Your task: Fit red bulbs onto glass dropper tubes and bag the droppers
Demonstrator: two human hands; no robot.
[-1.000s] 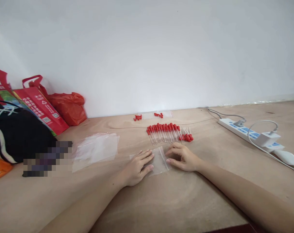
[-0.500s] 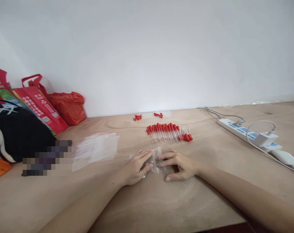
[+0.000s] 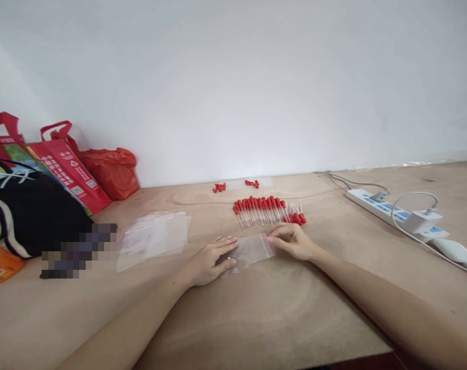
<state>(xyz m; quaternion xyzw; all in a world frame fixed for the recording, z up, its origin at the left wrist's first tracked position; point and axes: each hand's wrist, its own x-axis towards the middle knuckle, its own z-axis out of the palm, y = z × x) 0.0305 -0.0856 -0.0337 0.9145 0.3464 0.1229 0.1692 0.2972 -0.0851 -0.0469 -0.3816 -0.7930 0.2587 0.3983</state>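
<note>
While under left hand (image 3: 213,262), fingers apart, zip bag (image 3: 251,250), contents unclear, right hand (image 3: 295,241) clamped on its edge.

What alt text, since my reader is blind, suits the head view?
Left hand rests on a clear zip bag on a wooden table, right hand at its zip edge. Red-ended tubes lie beyond, a power strip to the right.

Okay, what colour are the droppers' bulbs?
The bulbs are red, clearest in the head view.
</note>
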